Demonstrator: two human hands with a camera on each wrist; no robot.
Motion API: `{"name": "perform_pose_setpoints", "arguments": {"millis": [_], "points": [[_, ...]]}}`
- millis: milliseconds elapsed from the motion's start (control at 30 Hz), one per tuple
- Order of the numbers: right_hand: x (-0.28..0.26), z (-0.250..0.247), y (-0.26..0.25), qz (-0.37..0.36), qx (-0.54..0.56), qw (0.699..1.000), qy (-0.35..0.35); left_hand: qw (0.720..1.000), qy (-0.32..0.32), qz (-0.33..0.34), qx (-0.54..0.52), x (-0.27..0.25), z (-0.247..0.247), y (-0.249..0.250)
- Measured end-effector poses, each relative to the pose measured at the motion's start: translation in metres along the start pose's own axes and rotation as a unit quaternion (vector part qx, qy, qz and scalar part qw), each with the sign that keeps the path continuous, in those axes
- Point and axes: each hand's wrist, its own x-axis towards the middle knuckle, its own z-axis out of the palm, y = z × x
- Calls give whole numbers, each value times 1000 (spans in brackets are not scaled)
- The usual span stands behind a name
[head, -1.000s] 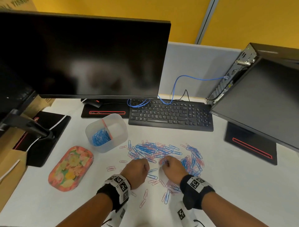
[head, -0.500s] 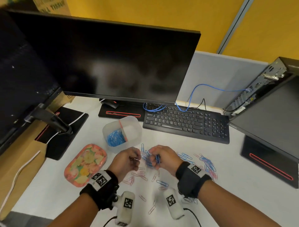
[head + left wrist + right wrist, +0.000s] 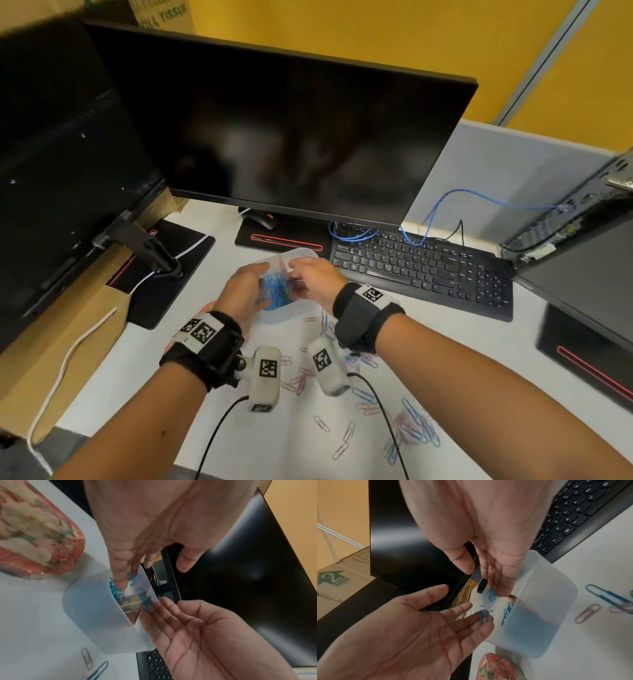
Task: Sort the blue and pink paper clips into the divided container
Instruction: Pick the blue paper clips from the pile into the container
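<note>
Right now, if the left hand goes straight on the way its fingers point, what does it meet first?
Probably the blue paper clips heaped inside the divided container. The left hand points its fingers down into that compartment; whether they touch the heap already is unclear.

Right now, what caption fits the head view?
Both hands drop blue clips into a plastic tub.

The translucent divided container (image 3: 301, 255) stands upright, blue paper clips (image 3: 275, 294) heaped in its left compartment.
</note>
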Motion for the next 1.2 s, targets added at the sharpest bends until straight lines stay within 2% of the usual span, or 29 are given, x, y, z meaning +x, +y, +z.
{"name": "perform_pose_setpoints", "arguments": {"millis": [133, 200, 333, 433, 500, 633, 733, 800, 867, 1000, 1067, 1133, 1200], "points": [[-8, -20, 7, -5, 28, 999, 18, 997, 3, 19, 69, 1, 1, -3], [-15, -38, 18, -11, 22, 999, 32, 994, -2, 56, 98, -1, 4, -8], [-32, -86, 65, -39, -147, 986, 73, 966, -96, 134, 199, -10, 15, -28], [-55, -111, 104, -58, -320, 942, 77, 923, -133, 191, 308, -9, 23, -49], [-69, -119, 129, -55, -385, 919, 63, 893, -137, 213, 372, -5, 29, -64], [-87, -114, 162, -32, -456, 889, 27, 827, -159, 229, 489, 5, 38, -89], [-87, -101, 174, -58, -496, 866, 36, 742, -186, 265, 587, 9, 47, -101], [-85, -93, 179, -72, -504, 860, 37, 698, -196, 286, 626, 14, 52, -106], [-83, -89, 183, -76, -502, 861, 37, 671, -198, 296, 650, 17, 54, -109], [-83, -91, 185, -60, -486, 871, 37, 647, -195, 314, 667, 18, 56, -111], [-82, -92, 186, -55, -480, 875, 37, 647, -191, 318, 666, 16, 55, -112], [-82, -94, 187, -58, -476, 877, 41, 661, -189, 312, 656, 14, 52, -113], [-82, -97, 189, -67, -459, 884, 50, 693, -185, 293, 632, 12, 48, -114]]}}
